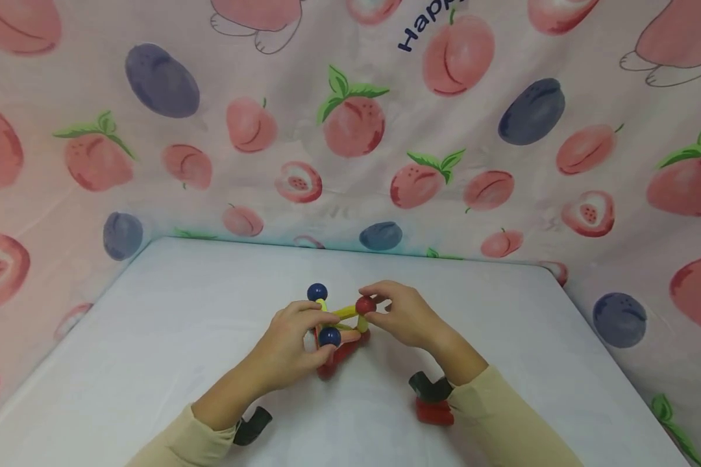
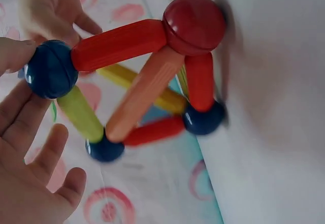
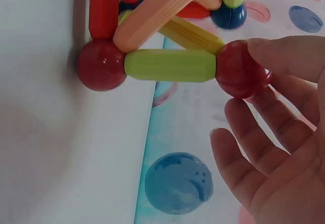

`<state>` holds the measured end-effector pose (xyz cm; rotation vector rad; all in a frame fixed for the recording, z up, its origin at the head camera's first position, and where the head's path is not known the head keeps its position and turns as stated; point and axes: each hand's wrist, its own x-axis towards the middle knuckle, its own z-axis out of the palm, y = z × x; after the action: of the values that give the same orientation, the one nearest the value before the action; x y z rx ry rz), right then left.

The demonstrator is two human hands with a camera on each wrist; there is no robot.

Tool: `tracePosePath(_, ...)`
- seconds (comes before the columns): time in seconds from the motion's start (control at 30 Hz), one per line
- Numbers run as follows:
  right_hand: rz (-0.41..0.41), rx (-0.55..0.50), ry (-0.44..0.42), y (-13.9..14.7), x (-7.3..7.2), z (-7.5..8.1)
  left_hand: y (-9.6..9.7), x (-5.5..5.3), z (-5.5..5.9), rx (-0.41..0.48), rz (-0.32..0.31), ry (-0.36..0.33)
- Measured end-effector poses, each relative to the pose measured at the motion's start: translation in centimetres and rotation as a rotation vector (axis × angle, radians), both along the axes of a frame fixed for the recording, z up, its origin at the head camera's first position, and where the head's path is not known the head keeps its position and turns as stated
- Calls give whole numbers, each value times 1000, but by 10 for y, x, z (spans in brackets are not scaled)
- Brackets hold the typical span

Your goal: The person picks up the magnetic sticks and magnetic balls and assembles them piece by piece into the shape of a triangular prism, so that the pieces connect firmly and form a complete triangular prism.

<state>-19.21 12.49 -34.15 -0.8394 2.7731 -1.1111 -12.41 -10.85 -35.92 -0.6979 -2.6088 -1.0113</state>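
A frame built of coloured magnetic rods and balls stands on the table between both hands. My left hand [image 1: 289, 340] pinches a blue ball [image 2: 51, 69] at a near upper corner, from which a red rod [image 2: 119, 43] and a yellow-green rod [image 2: 81, 115] run. My right hand [image 1: 405, 318] pinches a red ball [image 3: 238, 69] between thumb and fingers; a lime rod [image 3: 170, 65] joins it to a lower red ball [image 3: 101, 64] at the table. An orange rod [image 2: 144, 89] slants across the frame. Another blue ball [image 1: 317, 292] tops the far left corner.
A red piece [image 1: 435, 412] lies on the white table [image 1: 210, 292] below the right wrist. Black curved wrist attachments [image 1: 252, 426] project beneath both forearms. A fruit-printed cloth [image 1: 304, 130] rises behind the table.
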Motion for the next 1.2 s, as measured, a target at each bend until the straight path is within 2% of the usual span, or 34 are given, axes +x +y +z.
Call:
tracePosePath(0.17,-18,15,-31,5,5,0,-14,-6,-4,26,44,-39)
tracePosePath(0.3,-21,10,-42,8,10,0,-21,-12,-6,43,50,-65)
tracePosePath(0.47,-43,24,-80,18,17,-1,-23,-15,-6,54,48,-107)
tracePosePath(0.67,-70,117,-147,47,29,-2,-21,-15,-8,63,60,-123)
tracePosePath(0.9,-54,196,-258,88,44,-16,-19,-13,-11,62,109,-119)
tracePosePath(1.03,-63,213,-324,105,52,-25,-18,-13,-10,60,108,-124)
tracePosePath(1.2,-49,199,-346,116,59,-36,-16,-16,-9,56,99,-130)
